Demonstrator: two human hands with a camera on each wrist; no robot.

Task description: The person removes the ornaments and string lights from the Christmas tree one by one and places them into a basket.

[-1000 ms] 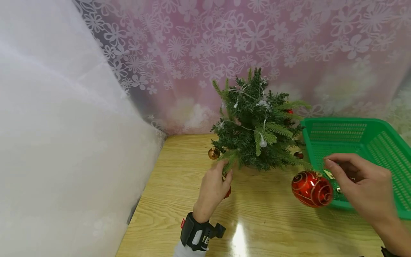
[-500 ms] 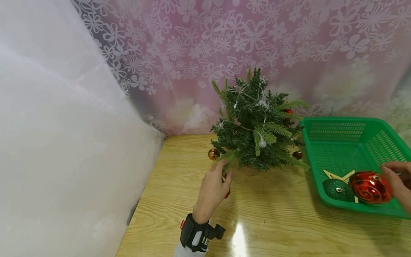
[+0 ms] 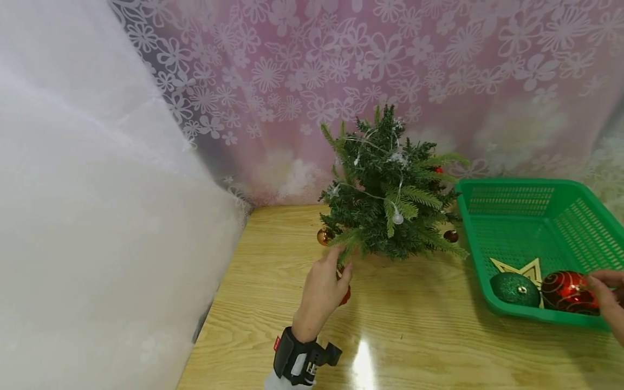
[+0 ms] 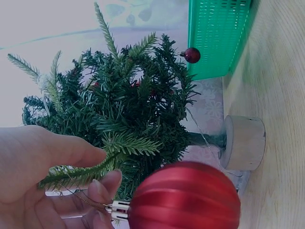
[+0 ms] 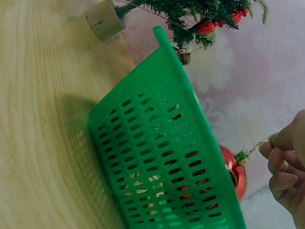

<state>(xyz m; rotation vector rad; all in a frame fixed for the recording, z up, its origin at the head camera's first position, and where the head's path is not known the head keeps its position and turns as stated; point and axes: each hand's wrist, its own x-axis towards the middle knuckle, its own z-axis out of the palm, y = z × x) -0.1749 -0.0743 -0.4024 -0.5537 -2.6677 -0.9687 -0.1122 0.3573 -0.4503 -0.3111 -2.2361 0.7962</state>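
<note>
Bauble [image 4: 186, 198] with ribs, slotted plastic basket [image 5: 200, 138]

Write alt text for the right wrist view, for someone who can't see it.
The right hand pinches the thin cord of a shiny red ornament, partly hidden by the wall of a green basket. The basket stands on a wooden table, with part of a tree and its red baubles at the top.

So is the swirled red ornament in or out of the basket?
In: the head view shows the swirled ornament inside the green basket, and its red shows through the slotted side in the right-wrist view.
</note>
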